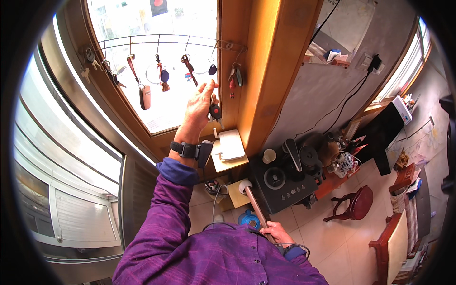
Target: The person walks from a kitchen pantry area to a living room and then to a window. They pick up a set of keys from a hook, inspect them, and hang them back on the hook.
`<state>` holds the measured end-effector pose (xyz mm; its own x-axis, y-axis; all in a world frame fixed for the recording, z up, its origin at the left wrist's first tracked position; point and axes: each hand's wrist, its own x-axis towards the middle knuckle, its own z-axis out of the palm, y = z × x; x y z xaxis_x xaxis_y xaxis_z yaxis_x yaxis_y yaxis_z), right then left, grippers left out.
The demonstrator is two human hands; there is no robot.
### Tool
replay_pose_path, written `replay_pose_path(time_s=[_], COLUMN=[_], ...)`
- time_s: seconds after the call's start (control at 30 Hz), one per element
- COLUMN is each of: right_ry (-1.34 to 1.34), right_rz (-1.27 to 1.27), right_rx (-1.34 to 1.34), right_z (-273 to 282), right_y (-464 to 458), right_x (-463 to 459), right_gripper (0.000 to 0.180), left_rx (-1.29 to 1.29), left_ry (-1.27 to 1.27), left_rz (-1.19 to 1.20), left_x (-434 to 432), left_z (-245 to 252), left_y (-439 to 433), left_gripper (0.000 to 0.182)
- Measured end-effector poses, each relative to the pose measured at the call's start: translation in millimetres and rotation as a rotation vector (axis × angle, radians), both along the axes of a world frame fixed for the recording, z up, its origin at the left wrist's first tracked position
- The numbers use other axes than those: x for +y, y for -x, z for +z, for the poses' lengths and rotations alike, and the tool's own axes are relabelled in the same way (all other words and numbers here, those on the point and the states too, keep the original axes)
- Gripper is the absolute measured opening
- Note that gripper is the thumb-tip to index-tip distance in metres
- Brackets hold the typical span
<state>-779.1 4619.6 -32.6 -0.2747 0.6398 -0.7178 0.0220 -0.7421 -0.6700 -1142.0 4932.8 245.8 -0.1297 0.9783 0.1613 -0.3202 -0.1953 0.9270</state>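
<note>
My left hand (199,103) is raised in front of a glazed wooden door, its fingers closed around a bunch of keys. A black key fob (215,112) with a red button and a metal key dangles from its right side. Just above the fingertips a dark braided strap (188,69) hangs from a wire hook rack (160,39). The rack also carries a brown leather key case (144,97), a blue tag (212,69) and other keys. Low down, my right hand (279,232) grips a brown rod (256,206) with a rounded white head.
A white router (231,144) stands on a small shelf below the rack. To the right are a black tea-making table (285,185) with a cup (269,156), and a dark red stool (360,203). A blue container (249,219) sits on the floor near my body.
</note>
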Motion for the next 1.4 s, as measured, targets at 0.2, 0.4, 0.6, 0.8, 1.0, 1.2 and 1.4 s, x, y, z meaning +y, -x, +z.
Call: replay_pose_path(time_s=[0.2,0.4,0.6,0.8,1.0,1.2,1.4], right_ry=[-0.009,-0.030,-0.024,-0.027,-0.006,-0.006,0.015], right_rz=[0.001,0.029,0.028,0.040,0.022,0.013,0.013], right_rx=[0.007,0.004,-0.002,0.005,0.023,0.021,0.022], right_z=[-4,0,2,2,2,-3,-2], right_y=[-3,-3,-2,-3,-4,-4,-5], right_x=[1,3,6,7,9,8,8], right_gripper=[0.018,0.016,0.015,0.014,0.014,0.016,0.017], left_rx=[-0.037,-0.247,-0.549,-0.802,-0.789,-0.740,-0.754], left_ry=[0.089,0.276,0.508,0.571,0.578,0.590,0.536], left_rz=[-0.035,-0.064,-0.092,-0.035,-0.015,-0.107,-0.185], left_x=[3,15,-1,-14,-20,-20,-24], left_z=[-23,-65,-144,-190,-179,-176,-169], left_y=[6,11,13,16,12,16,18], left_gripper=[0.037,0.034,0.021,0.021,0.024,0.023,0.018])
